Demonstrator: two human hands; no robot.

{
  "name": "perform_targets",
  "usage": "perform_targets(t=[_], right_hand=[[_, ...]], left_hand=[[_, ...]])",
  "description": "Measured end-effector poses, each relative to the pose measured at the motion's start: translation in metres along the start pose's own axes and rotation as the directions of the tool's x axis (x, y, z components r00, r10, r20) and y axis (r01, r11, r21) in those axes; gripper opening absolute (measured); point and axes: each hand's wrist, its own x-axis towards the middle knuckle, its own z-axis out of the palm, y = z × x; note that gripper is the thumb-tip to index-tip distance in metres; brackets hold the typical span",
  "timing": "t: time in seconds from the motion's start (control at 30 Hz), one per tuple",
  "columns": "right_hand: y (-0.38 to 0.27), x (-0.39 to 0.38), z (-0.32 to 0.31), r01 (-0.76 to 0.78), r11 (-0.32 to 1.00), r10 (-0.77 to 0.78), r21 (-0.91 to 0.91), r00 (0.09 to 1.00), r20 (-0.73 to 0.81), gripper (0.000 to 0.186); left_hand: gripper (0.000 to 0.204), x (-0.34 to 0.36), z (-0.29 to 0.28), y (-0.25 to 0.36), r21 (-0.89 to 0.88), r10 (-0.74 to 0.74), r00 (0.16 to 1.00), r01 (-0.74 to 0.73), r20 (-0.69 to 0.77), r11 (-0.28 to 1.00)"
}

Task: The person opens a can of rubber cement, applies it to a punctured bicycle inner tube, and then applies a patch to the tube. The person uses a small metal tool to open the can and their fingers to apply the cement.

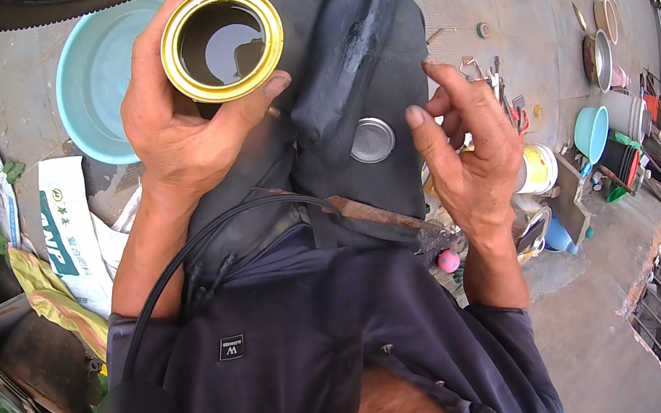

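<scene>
Grip firmly with the left hand [182, 140], up near eleven o'clock, with fingers closed around the gold-rimmed can [274, 35] and thumb at its five o'clock side. Best to hold it flat and steady, so as not to spill the dark liquid [232, 47] inside, bare to the air with no top on. Tip only slowly, if at all. Leave the right hand [470, 146] loose, at about half past two, with fingers bent but apart, and with nothing seen in them. Mind the round silver lid [372, 140], lying near that hand, toward one o'clock, on the dark lap [406, 96]; try not to knock it off. Watch for drips on the black rubber tube [353, 34], also toward one o'clock, just beside the can. Steer clear of the rusty strip [376, 214] near four o'clock, maybe sharp. Take care above the teal basin [68, 98] at ten o'clock, too.
</scene>
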Motion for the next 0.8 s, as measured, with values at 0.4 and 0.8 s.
perform_targets(t=[0.4,0.8], right_hand=[[-0.005,-0.044,0.02,0.146,0.971,-0.137,-0.191,0.989,0.061,0.072],[-0.003,-0.048,0.035,0.219,0.923,-0.231,-0.315,0.973,-0.001,0.081]], left_hand=[[0.075,-0.001,0.005,-0.003,-0.095,-0.005,0.998,-0.001,-0.068,0.995],[0.076,-0.001,0.006,-0.003,-0.071,-0.013,0.995,0.006,-0.098,0.997]])
